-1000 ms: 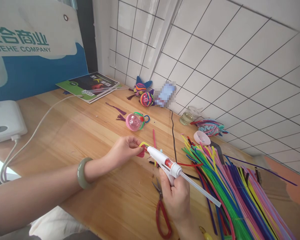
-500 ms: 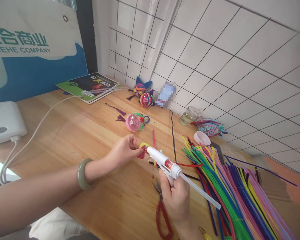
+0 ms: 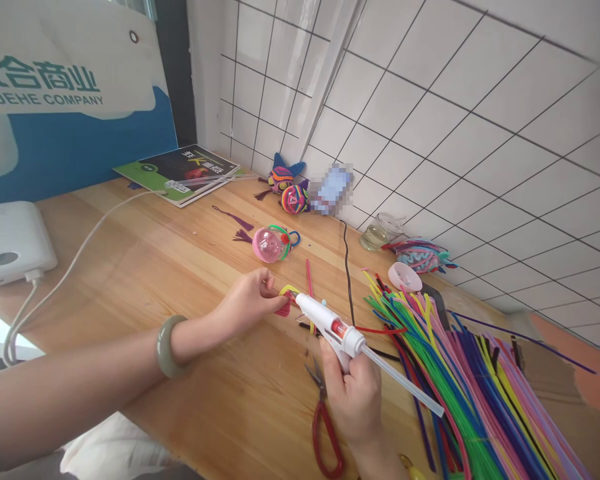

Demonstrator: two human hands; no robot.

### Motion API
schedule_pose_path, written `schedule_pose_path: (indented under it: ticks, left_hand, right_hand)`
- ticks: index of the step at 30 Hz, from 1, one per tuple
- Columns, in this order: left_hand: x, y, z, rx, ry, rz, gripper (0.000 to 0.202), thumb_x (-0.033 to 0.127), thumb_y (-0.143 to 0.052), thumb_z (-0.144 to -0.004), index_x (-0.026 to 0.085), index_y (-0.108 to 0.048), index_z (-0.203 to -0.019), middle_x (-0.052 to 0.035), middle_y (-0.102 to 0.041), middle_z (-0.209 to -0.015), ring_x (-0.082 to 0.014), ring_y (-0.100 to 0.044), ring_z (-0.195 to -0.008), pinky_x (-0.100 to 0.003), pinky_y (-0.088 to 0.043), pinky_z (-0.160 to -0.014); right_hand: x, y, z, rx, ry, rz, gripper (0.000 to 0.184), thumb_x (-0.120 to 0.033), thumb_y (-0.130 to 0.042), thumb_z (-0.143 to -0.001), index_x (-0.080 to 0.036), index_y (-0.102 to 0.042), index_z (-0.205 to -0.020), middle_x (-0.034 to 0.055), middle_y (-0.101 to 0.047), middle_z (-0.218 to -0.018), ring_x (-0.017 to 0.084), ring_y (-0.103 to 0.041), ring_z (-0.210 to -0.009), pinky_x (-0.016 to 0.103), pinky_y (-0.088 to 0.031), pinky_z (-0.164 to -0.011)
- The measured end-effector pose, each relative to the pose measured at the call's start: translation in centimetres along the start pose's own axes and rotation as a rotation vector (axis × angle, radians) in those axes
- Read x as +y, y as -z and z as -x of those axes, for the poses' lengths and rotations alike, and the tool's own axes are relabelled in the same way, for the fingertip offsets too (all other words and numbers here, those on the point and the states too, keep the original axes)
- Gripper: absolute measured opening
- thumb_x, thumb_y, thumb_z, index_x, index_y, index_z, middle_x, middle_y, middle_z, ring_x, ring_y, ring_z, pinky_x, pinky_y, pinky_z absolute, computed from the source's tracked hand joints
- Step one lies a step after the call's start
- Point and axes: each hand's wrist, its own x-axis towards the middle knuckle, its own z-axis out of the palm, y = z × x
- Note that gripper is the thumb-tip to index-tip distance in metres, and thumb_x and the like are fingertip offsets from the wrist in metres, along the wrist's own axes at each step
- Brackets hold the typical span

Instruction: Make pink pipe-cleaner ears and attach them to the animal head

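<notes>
My right hand (image 3: 353,393) is wrapped round the grip of a white glue gun (image 3: 327,320), a long clear glue stick (image 3: 405,380) jutting from its back end. The nozzle points left and meets a small pink and yellow pipe-cleaner piece (image 3: 284,308) pinched in my left hand (image 3: 250,297). Fingers hide part of that piece. A jade-coloured bangle (image 3: 167,347) circles my left wrist. Beyond my left hand lies a clear pink ball (image 3: 269,245) with green and blue pipe cleaner and a purple tassel. Red-handled scissors (image 3: 325,427) rest beside my right hand.
Bundles of coloured pipe cleaners (image 3: 460,373) cover the right side. Behind them are a pink lid (image 3: 404,277), a glass jar (image 3: 377,233) and a blue-pink craft piece (image 3: 423,255). Two striped ornaments (image 3: 294,198) and a blurred phone stand by the tiled wall. A white power bank (image 3: 13,243) sits left.
Both hands hold nearly the same pose, with the nozzle still at the pipe-cleaner piece. The whole view has shifted very slightly.
</notes>
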Motion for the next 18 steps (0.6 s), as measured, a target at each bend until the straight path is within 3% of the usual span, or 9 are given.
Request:
schedule_pose_path:
  ticks: [7,10,13,18]
  left_hand:
    - [0.2,0.4,-0.2,-0.016,0.032,0.111,0.038,0.04,-0.065,-0.061,0.02,-0.033,-0.065,-0.0025,-0.067,-0.061,-0.0225,-0.065,-0.066,-0.026,-0.045,-0.055]
    - [-0.1,0.5,-0.4,-0.02,0.037,0.125,0.038,0.04,-0.064,-0.062,0.02,-0.032,-0.066,-0.0025,-0.067,-0.062,-0.0225,-0.066,-0.066,-0.026,-0.045,-0.056]
    - [-0.6,0.6,-0.6,-0.075,0.04,0.167,0.037,0.04,-0.063,-0.064,0.02,-0.032,-0.068,-0.0014,-0.066,-0.062,-0.022,-0.066,-0.066,-0.026,-0.045,-0.056]
    - [-0.9,0.5,-0.7,-0.141,0.087,0.227,0.036,0.036,-0.065,-0.065,0.019,-0.034,-0.071,0.0023,-0.063,-0.06,-0.0187,-0.065,-0.065,-0.022,-0.042,-0.053]
  right_hand:
    - [-0.2,0.3,-0.1,-0.02,-0.054,-0.075,0.014,-0.022,-0.053,-0.079,-0.014,-0.054,-0.091,0.0058,-0.062,-0.071,0.016,-0.058,-0.059,0.026,-0.046,-0.053]
    - [-0.4,0.8,-0.3,-0.04,-0.247,-0.237,0.011,-0.026,-0.053,-0.079,-0.015,-0.055,-0.082,0.0024,-0.058,-0.061,0.014,-0.054,-0.052,0.025,-0.044,-0.05]
    - [-0.2,1.6,-1.0,-0.058,-0.518,-0.544,0.018,-0.032,-0.049,-0.081,-0.015,-0.055,-0.08,-0.0034,-0.049,-0.048,0.009,-0.043,-0.039,0.022,-0.038,-0.042]
    - [3.2,2.3,-2.5,0.103,-0.783,-0.871,0.021,-0.036,-0.052,-0.078,-0.016,-0.055,-0.082,-0.0067,-0.045,-0.044,0.006,-0.036,-0.036,0.018,-0.03,-0.037]
